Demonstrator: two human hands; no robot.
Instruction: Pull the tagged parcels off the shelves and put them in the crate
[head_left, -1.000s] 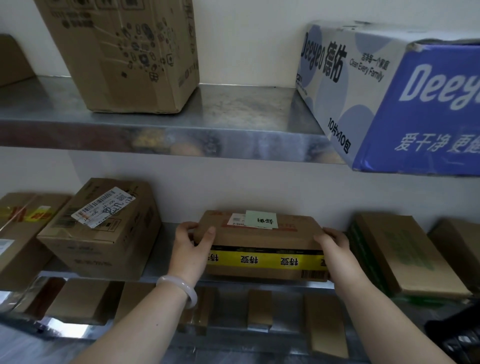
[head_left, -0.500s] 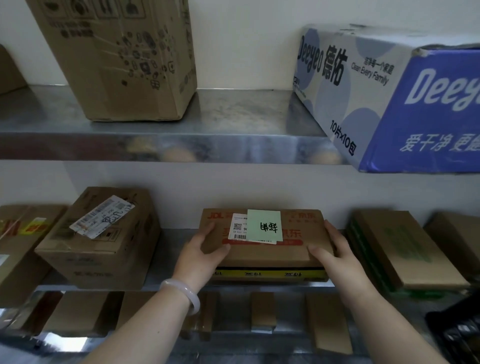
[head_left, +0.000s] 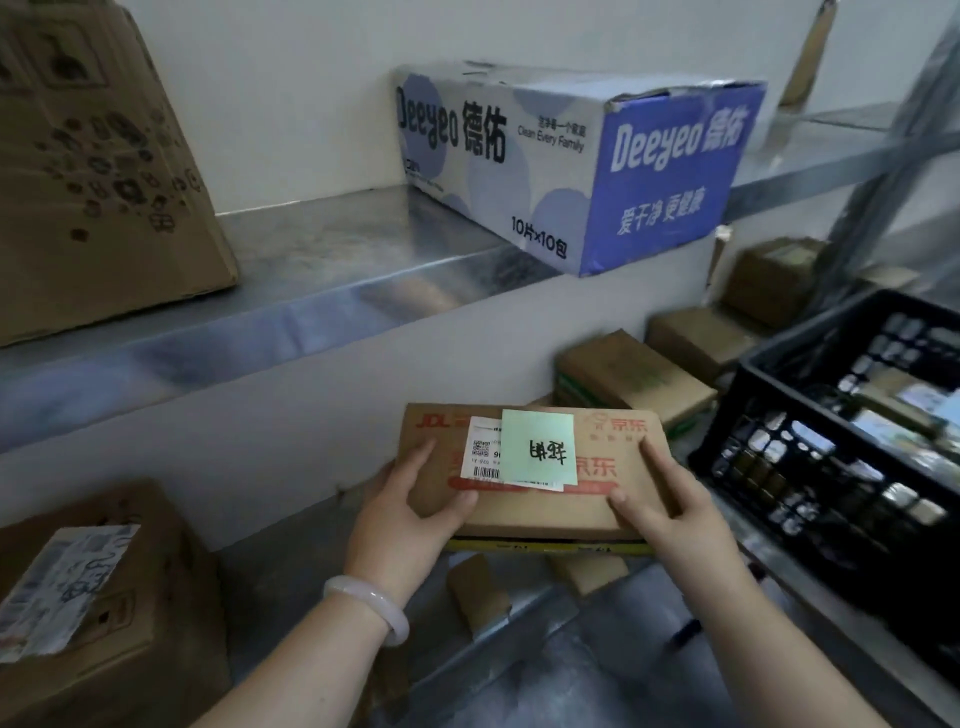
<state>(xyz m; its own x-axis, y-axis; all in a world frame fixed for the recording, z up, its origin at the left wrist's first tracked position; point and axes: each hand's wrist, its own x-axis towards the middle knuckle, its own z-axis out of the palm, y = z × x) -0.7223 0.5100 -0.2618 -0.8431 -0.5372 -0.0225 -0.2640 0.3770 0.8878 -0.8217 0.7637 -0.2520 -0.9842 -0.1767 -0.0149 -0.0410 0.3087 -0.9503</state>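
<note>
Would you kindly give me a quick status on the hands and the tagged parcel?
Left hand and right hand both grip the tagged parcel, green tag up. Black crate at right, items inside. Path between looks open.

A smooth, rounded, milky-white bangle (head_left: 358, 596) sits on the left wrist; both forearms are bare as far as they show.

Parcel (head_left: 535, 467) now off shelf, nearer crate (head_left: 779, 410).
</note>
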